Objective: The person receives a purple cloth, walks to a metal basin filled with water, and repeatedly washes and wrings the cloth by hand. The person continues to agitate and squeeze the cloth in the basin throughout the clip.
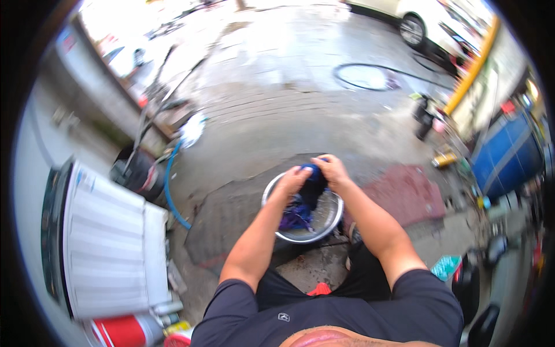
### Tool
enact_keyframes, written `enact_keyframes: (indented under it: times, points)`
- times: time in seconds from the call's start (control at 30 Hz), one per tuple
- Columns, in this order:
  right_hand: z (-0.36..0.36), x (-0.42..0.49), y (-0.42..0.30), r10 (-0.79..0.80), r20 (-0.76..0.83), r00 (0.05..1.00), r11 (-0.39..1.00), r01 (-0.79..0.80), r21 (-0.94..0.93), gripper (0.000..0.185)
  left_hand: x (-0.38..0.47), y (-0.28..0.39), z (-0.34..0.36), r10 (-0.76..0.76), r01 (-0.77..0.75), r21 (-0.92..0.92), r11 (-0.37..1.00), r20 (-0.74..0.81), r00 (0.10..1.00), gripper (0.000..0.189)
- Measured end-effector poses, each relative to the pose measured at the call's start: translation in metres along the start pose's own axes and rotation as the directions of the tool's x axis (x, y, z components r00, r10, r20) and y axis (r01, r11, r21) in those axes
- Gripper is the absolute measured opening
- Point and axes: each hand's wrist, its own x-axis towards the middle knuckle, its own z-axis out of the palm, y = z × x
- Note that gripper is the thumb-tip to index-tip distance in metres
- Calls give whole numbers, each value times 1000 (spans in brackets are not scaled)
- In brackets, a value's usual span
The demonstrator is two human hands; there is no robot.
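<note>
Both my hands grip a wet-looking dark blue cloth (314, 186) over a round metal basin (302, 239). My left hand (295, 179) holds its left side near the top. On the other side, the fingers of my right hand (332, 170) are closed on the upper edge. The cloth hangs down between them into the basin. Purple and blue cloth (296, 217) lies lower in the basin, in what looks like water. Some fingertips are hidden by the cloth and blurred.
The basin stands on a dark mat (225, 217), with a reddish mat (403, 195) to its right. A white ribbed appliance (108, 243) and a blue hose (169, 186) are at left. A blue barrel (507, 152) stands at right; a black hose (364, 65) lies farther ahead.
</note>
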Motion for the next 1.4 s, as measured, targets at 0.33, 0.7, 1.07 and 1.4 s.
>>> enact_keyframes:
  times: [0.33,0.7,1.07,1.4]
  points:
    - [57,-99,-17,-562,298,771,682,637,-361,20,40,-56,-4,-380,386,-524,759,125,917,35]
    - [61,-63,-10,-609,-279,743,673,297,-677,28,41,-58,23,-265,297,-689,661,156,952,38]
    - [35,-33,3,-468,-166,868,741,283,-608,28,25,-32,17,-188,168,-648,743,40,981,36]
    - [3,-29,-16,-62,206,977,896,145,-419,25,24,-13,-6,167,-162,-559,813,-42,985,38]
